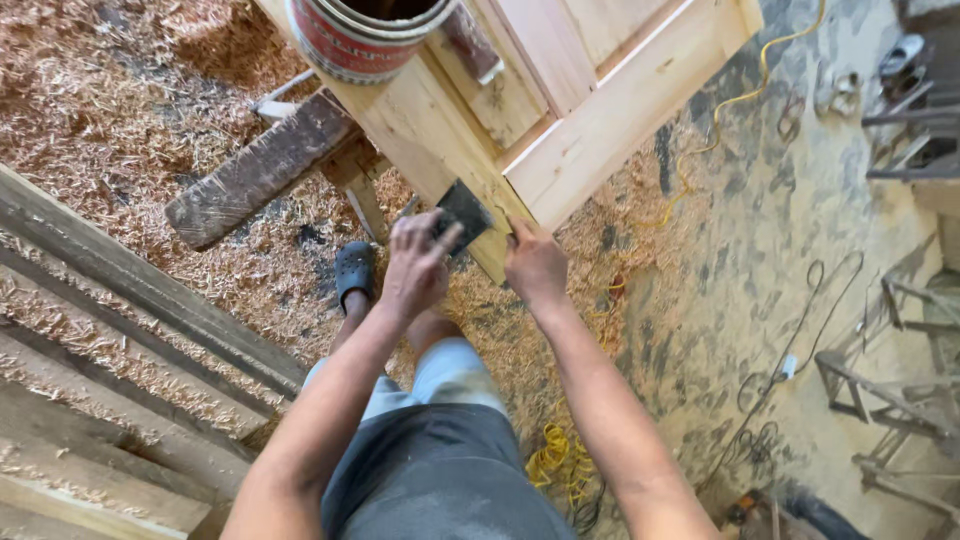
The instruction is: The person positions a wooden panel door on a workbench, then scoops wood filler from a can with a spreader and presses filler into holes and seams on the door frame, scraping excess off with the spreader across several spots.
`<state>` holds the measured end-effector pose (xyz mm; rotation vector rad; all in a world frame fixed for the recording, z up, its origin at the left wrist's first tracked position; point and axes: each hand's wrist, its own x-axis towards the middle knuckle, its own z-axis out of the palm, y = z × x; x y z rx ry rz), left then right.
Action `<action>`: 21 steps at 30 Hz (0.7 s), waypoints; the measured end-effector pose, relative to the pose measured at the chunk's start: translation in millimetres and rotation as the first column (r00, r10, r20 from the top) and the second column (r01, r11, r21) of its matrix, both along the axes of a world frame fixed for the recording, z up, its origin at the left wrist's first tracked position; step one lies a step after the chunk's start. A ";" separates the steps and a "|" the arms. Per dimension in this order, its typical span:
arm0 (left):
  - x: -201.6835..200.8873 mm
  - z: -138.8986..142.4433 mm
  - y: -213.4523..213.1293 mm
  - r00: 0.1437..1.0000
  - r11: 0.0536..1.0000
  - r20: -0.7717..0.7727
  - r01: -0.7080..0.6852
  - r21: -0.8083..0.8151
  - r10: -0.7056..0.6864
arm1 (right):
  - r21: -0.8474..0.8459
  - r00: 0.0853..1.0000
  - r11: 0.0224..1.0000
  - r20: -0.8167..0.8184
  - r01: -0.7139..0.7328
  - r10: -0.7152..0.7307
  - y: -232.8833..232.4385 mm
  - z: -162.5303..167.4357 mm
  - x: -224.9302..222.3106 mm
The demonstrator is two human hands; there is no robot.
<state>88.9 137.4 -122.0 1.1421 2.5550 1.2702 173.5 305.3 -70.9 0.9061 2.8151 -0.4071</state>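
Two hands at the door corner (520, 200): left hand (415, 265) grips a dark scraper blade (463, 212); right hand (535, 265) presses the edge, holding nothing. Panels beyond look bare, unfinished.

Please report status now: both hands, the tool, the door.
Left hand holds dark flat scraper on wooden door corner. Right hand steadies door edge. Tin can stands farther up.

A can (365, 35) stands on the wooden door (590, 110), a plank (260, 170) lying left, a cable (560, 460) below.
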 end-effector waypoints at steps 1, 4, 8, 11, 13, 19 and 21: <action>6.2 0.5 2.6 0.976 0.982 0.116 -0.187 0.027 0.182 | 0.020 0.998 0.998 0.008 -0.061 0.061 -3.2 -3.6 3.9; 10.1 -5.5 19.5 0.574 0.879 0.698 -0.444 -0.174 0.428 | 0.114 0.971 0.964 0.018 -0.240 0.240 -16.7 -8.1 1.4; 6.1 -19.0 37.8 0.369 0.905 0.877 -0.398 -0.149 0.306 | 0.209 0.922 0.900 0.029 -0.383 0.385 -41.8 -7.4 -25.7; 6.2 -23.7 40.0 0.432 0.885 0.826 -0.439 -0.157 0.361 | 0.198 0.918 0.897 0.098 -0.396 0.384 -58.3 -2.8 -46.2; 4.5 -24.1 39.6 0.352 0.871 0.880 -0.474 -0.126 0.319 | 0.219 0.913 0.886 0.128 -0.408 0.388 -64.0 -0.4 -55.4; 13.7 -11.2 25.2 0.347 0.866 0.907 -0.499 -0.036 0.238 | 0.170 0.924 0.924 0.238 -0.341 0.298 -49.7 0.3 -89.8; 24.0 -3.8 5.1 0.249 0.866 0.956 -0.500 -0.008 0.152 | 0.219 0.942 0.922 0.186 -0.318 0.281 -36.6 4.8 -98.5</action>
